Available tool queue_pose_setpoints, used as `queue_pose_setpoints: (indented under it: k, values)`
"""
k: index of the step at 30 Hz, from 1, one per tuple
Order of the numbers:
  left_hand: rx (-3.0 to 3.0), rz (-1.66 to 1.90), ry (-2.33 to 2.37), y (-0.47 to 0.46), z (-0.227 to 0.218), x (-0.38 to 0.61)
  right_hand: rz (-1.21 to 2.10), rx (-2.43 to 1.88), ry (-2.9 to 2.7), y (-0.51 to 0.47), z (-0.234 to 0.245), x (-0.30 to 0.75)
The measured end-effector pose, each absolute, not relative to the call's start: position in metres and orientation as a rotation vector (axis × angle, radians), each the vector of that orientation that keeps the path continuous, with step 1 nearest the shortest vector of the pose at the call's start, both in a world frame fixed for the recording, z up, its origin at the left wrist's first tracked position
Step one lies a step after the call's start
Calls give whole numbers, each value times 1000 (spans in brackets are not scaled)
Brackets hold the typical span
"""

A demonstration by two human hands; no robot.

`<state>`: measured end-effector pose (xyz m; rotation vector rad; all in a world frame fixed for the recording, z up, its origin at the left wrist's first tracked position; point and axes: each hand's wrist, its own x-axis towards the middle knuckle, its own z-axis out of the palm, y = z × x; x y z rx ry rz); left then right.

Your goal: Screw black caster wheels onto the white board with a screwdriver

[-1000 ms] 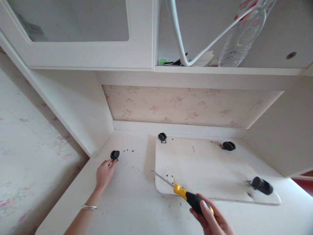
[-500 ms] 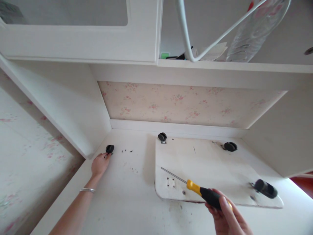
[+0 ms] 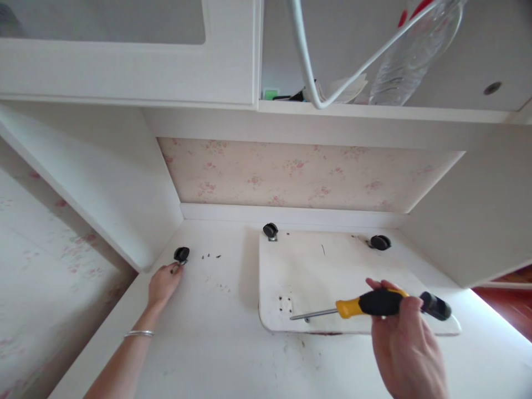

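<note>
At the left of the desk, my left hand (image 3: 165, 284) has its fingers closed on a black caster wheel (image 3: 182, 254) with a metal plate. My right hand (image 3: 407, 338) grips a yellow-and-black screwdriver (image 3: 380, 302), its shaft pointing left over the white board (image 3: 332, 277). The screwdriver's tip appears near a group of screw holes at the board's front left corner; whether it touches the board I cannot tell. Three more casters are on the board: a back left caster (image 3: 270, 230), a back right caster (image 3: 380, 242) and a front right caster (image 3: 436, 306), partly hidden by my right hand.
Several small dark screws (image 3: 218, 256) lie on the white desk surface (image 3: 199, 332) between my left hand and the board. Above hangs a shelf with a clear plastic bottle (image 3: 401, 66) and a white looped cable (image 3: 318, 100). White side panels stand left and right.
My right hand has moved up and turned the screwdriver from slanting to nearly level. My left hand stays at the caster, which has tilted slightly. The view has shifted a little.
</note>
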<state>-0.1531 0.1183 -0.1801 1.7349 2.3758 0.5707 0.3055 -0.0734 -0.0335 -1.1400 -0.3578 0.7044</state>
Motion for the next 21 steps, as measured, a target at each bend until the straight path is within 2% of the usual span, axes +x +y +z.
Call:
queue_pose_setpoints:
  k: [6, 10, 15, 21]
  values:
    - [1761, 787, 2266, 71, -166, -106, 624, -959, -678, -24, 12, 295]
    - [1564, 1036, 1822, 33, -159, -41, 694, -863, -707, 24, 32, 281]
    - [1232, 997, 1507, 2, -158, 26, 879, -866, -733, 79, 38, 267]
    - [1057, 865, 1257, -1, -154, 57, 814, -861, -821, 126, 34, 255]
